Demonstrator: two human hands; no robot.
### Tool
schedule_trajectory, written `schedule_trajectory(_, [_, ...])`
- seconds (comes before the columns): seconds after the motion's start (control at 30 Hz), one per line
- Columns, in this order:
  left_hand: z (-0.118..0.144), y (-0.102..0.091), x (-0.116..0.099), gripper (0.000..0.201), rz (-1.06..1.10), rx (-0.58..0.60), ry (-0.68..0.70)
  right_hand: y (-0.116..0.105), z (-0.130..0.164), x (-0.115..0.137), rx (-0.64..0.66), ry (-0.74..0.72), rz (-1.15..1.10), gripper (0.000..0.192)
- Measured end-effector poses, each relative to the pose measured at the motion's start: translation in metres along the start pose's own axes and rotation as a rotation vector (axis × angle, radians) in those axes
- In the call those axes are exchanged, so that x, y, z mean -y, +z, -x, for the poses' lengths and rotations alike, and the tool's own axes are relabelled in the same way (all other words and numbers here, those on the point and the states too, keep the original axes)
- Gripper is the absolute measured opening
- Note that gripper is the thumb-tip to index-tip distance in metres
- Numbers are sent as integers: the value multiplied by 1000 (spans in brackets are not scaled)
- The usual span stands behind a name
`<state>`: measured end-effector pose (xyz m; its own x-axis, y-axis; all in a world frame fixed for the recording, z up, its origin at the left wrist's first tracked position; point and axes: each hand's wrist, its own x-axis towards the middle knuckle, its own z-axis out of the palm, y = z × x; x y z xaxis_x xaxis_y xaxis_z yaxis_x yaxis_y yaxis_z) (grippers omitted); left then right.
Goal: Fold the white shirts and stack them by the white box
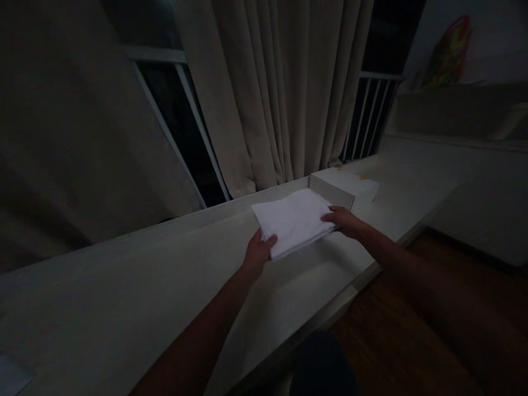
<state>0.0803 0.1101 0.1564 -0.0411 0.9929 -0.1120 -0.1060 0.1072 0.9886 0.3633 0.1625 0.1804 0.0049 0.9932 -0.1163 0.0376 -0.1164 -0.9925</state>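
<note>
A folded white cloth (295, 220) is held flat between my two hands, above a pale bench top. My left hand (259, 248) grips its near left corner, thumb on top and fingers underneath. At the right edge my right hand (341, 218) pinches it the same way. Whether the cloth is a garment cannot be made out. Just behind its far right side is a white box (344, 186) with small orange marks on top; the cloth partly hides the box's near side.
The long pale bench top (165, 286) runs along beige curtains (284, 88) and a railed window (371, 113). A white piece (12, 377) lies at the lower left. A red and green bag (449, 52) stands on a ledge at right. Wooden floor (391, 335) lies below the bench.
</note>
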Motion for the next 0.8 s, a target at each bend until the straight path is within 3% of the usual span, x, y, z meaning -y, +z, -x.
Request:
schedule_trajectory(0.13, [-82, 44, -8, 54, 37, 18, 11, -29, -79, 18, -144, -37, 59, 35])
schedule_trajectory(0.27, [-127, 64, 13, 47, 56, 18, -92, -47, -121, 3, -220, 20, 96, 31])
schedule_trajectory(0.43, [-135, 68, 36, 39, 62, -21, -177, -56, -130, -28, -220, 77, 108, 23])
schedule_trajectory(0.6, [-131, 71, 33, 38, 60, -70, -128, -54, -129, -31, -318, 10, 129, 37])
schedule_trajectory(0.8, [-123, 76, 34, 38, -36, -132, -138, -50, -123, -38, -428, -58, 278, 37])
